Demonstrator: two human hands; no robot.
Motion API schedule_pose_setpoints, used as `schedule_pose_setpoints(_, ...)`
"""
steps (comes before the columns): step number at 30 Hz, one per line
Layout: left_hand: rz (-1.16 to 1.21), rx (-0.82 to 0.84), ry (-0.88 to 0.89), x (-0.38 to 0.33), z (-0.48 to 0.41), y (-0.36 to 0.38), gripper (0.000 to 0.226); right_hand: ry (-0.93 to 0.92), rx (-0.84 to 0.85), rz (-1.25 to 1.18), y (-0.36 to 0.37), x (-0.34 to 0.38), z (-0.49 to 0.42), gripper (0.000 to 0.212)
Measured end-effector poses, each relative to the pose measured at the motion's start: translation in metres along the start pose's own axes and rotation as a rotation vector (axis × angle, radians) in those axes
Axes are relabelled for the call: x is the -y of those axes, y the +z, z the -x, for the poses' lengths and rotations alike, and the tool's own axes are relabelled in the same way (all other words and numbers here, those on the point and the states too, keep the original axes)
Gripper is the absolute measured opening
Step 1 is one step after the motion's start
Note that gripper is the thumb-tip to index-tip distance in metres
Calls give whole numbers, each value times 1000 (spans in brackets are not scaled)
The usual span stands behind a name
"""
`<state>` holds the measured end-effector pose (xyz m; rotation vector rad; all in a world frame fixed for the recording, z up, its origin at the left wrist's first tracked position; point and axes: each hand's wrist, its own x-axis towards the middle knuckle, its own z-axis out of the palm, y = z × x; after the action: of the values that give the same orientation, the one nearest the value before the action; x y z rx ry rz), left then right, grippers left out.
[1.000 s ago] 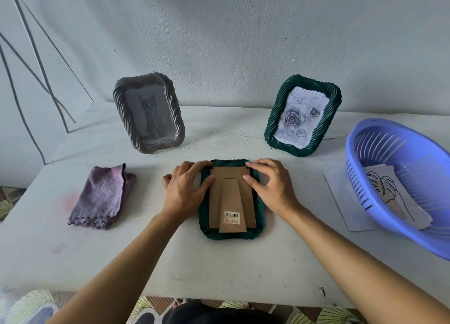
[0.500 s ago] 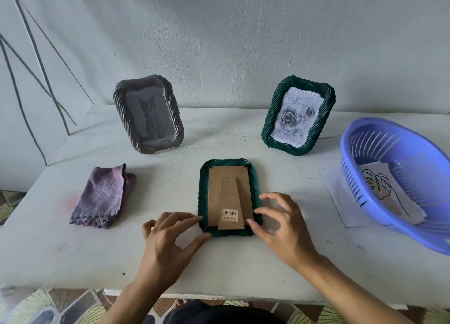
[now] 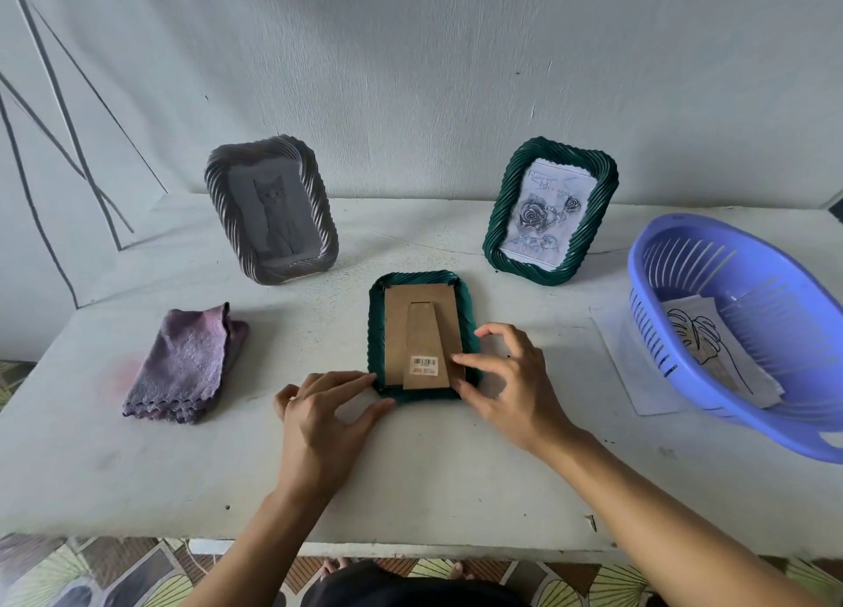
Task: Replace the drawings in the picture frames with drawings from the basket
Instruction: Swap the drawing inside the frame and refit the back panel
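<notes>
Starting well to the left of the face-down green frame (image 3: 376, 332), a folded purple cloth (image 3: 182, 362) lies flat, and behind and left of that frame a grey frame (image 3: 219, 195) stands upright with a cat drawing (image 3: 273, 214) in it. The left hand (image 3: 319, 419) lies open at the face-down frame's near left corner, straight fingertips touching the rim and thumb along the near edge, gripping nothing. The face-down frame itself lies on the table (image 3: 410, 492) with its cardboard backing (image 3: 396, 332) and folded stand flap (image 3: 422, 332) uppermost. Its ribbed rim looks like light, rigid moulding that gives good purchase, so steady it there. The backing looks thin and easy to crease, so lift it by a free edge or corner, not by the flap. Any pane beneath is hidden and should be treated as breakable. The right hand (image 3: 515, 387) is spread at the near right corner, index tip on the backing beside the barcode sticker (image 3: 424, 363), thumb at the corner, clasping nothing that I can see. Behind and right of the face-down frame an upright green frame (image 3: 496, 223) shows a rose drawing (image 3: 538, 214). Farther right a loose sheet (image 3: 625, 360) lies partly under the basket (image 3: 730, 415), which holds a leaf drawing (image 3: 698, 337): limp paper, best slid out by an edge
</notes>
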<state>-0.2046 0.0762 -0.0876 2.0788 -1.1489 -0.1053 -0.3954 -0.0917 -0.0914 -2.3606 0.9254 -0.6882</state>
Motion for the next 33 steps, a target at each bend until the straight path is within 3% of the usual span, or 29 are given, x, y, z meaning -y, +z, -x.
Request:
schedule_pose_setpoints(9,30,19,-46,-5,-4,-1,29,6,37,-40,-4,-1,-6,32)
schedule_pose_setpoints(12,122,24,-126,-9,-6,-1,24,9,56,-54,-4,-3,-7,44)
schedule_pose_setpoints(19,248,41,-258,-11,-9,2,22,8,107,-79,-6,-7,-9,43)
schedule_pose_setpoints(33,122,153,-196,-7,-9,1,23,91,79,-90,-4,1,-11,37)
